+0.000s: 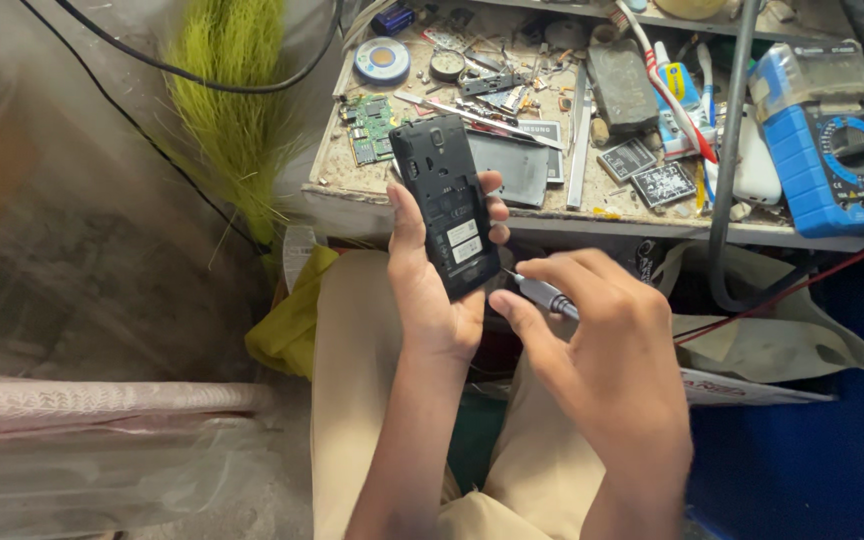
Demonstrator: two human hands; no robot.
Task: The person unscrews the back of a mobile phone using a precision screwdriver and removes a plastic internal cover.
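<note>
The phone [449, 205] in the left hand [432, 290] is matt black plastic, its open back ribbed and moulded, with two small white paper-like labels. The screwdriver [544, 293] in the right hand [607, 350] has a smooth, shiny metal shaft. The surface [352, 180] looks like worn, stained board, rough and scuffed. On it the circuit board [372, 128] is glossy green, the flat battery [512, 165] dull grey, the multimeter [832, 150] blue plastic with a soft sheen, and the block [622, 88] coarse and matt grey. The trousers [352, 380] are smooth beige cloth, beside a yellow cloth [287, 320]
</note>
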